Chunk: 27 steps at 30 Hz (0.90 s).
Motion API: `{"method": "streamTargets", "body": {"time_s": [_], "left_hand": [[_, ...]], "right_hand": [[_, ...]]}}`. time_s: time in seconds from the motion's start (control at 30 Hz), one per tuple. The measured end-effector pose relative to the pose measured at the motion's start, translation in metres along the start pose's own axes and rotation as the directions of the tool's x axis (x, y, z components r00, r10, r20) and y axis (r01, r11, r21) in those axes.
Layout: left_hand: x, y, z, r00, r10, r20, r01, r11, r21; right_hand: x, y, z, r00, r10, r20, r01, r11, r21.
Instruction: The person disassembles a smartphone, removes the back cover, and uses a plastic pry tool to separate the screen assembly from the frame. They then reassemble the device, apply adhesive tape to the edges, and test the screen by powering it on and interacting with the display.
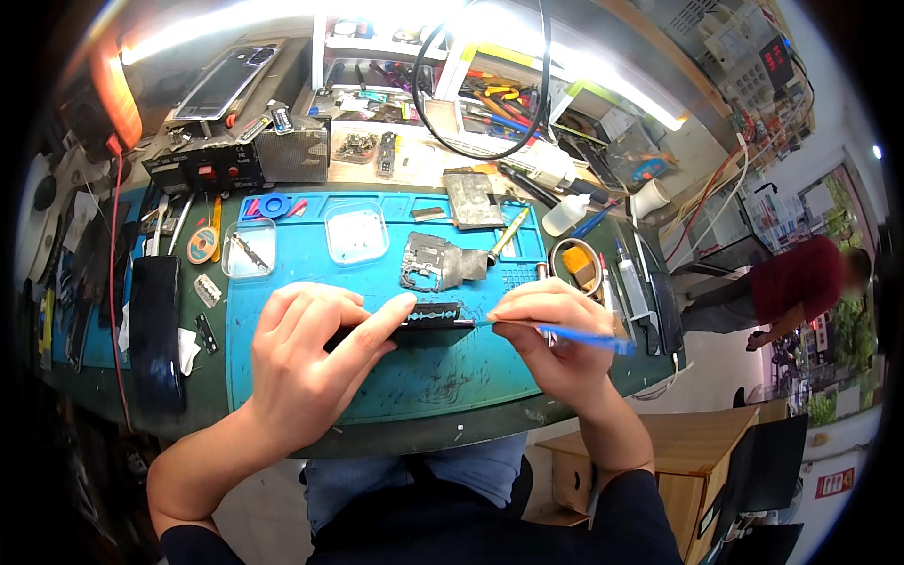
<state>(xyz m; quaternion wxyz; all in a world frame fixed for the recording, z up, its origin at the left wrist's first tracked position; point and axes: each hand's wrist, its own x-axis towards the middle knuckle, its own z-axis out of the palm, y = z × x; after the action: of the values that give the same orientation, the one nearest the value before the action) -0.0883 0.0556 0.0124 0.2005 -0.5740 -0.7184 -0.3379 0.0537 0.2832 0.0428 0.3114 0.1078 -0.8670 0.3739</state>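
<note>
Over the blue mat (452, 377), my left hand (315, 363) is closed on a dark flat device, seemingly a phone (433, 337), tilted so that its edge shows. A razor blade (435, 314) with cut-outs lies along its upper edge; whether it is wedged into a seam cannot be made out. The left index finger reaches to the blade's end. My right hand (560, 344) pinches a slim blue tool (589, 337), its tip at the device's right end. Just beyond lie a grey metal shield plate (428, 264) and a yellow-handled brush (509, 234).
Clear plastic boxes (357, 234) stand on the mat. At left are a black phone (156, 320) and another razor blade (208, 291). A tape roll (576, 264), a white bottle (566, 216) and a syringe (633, 278) sit at right. Another person (800, 287) stands beyond the bench.
</note>
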Motion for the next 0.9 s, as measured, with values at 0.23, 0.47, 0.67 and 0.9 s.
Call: {"method": "streamTargets", "body": {"time_s": [0.23, 0.47, 0.67, 0.9], "left_hand": [[0.001, -0.002, 0.001, 1.000, -0.017, 0.011, 0.017, 1.000, -0.010], [0.001, -0.002, 0.000, 1.000, -0.018, 0.009, 0.018, 1.000, -0.008], [0.002, -0.002, 0.000, 1.000, -0.016, 0.016, 0.016, 1.000, -0.011], [0.012, 0.010, -0.009, 0.988, -0.116, 0.098, 0.122, 0.991, -0.051]], "right_hand": [[0.001, 0.012, 0.010, 0.999, -0.033, 0.010, 0.034, 0.998, -0.054], [0.004, 0.010, 0.014, 0.999, -0.030, 0.016, 0.031, 0.998, -0.058], [0.003, 0.011, 0.014, 1.000, -0.017, 0.020, 0.018, 0.999, -0.052], [0.002, 0.009, 0.016, 1.000, -0.007, 0.010, 0.007, 0.999, -0.048]]}}
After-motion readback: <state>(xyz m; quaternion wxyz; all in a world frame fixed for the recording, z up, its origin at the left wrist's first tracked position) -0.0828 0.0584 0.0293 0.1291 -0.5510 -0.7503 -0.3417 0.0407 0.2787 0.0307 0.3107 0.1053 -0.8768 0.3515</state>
